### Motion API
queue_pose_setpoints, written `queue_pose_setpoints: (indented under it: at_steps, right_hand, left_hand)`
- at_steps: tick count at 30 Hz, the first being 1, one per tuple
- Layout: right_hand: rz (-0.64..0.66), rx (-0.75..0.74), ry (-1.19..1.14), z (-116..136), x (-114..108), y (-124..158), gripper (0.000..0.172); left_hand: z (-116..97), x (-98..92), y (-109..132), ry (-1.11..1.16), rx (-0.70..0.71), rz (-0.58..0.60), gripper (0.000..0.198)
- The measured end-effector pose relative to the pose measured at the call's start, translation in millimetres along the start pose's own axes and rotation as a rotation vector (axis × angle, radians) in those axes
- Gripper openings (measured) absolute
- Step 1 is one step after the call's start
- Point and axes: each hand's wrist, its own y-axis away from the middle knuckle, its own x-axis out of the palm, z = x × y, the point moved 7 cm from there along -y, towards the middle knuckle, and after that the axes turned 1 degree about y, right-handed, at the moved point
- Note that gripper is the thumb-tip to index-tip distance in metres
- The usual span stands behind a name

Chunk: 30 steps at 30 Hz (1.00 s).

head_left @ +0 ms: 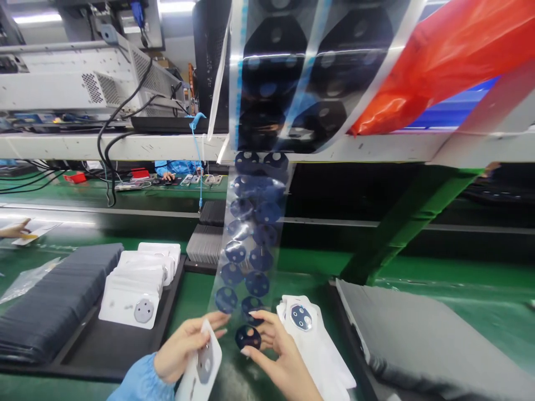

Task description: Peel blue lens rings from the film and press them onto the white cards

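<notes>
A white flat panel with a round grey area (pixel 205 362) is gripped in my left hand (pixel 184 345), tilted on edge, thumb on its upper part. My left fingertips reach the lower edge of a hanging clear film strip (pixel 244 239) lined with two columns of dark round stickers. Between the thumb and fingers of my right hand (pixel 280 351) is a dark round sticker with holes (pixel 248 337), at the strip's lower end. Whether it is fully off the film I cannot tell. Beside my right hand lies a pile of white panels (pixel 324 356), the top one bearing a dark round sticker.
White panels (pixel 137 284) are stacked in a black tray (pixel 100 348) on the left, beside a dark grey padded stack (pixel 58 301). A grey stack (pixel 426 334) stands right. Overhead runs a white shelf edge (pixel 167 147) with a red bag (pixel 451 61). Another person's hand (pixel 16 229) is far left.
</notes>
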Motion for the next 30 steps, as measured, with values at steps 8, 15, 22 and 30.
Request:
queue_pose_setpoints:
  at_steps: [8,15,22,30]
  right_hand:
    - [-0.137,-0.189,0.218,22,-9,-4,0.025]
    - [-0.229,-0.369,0.349,39,-9,0,0.009]
    - [-0.437,-0.513,0.718,38,-14,6,0.029]
    - [-0.486,-0.788,1.021,53,0,21,0.021]
  left_hand:
    - [3,23.1,3,-0.174,-0.014,0.139,0.053]
    - [13,11.0,4,-0.397,0.034,0.04,0.058]
    - [3,12.1,5,-0.589,0.122,0.055,0.039]
    - [7,7.7,7,-0.642,0.12,0.023,0.03]
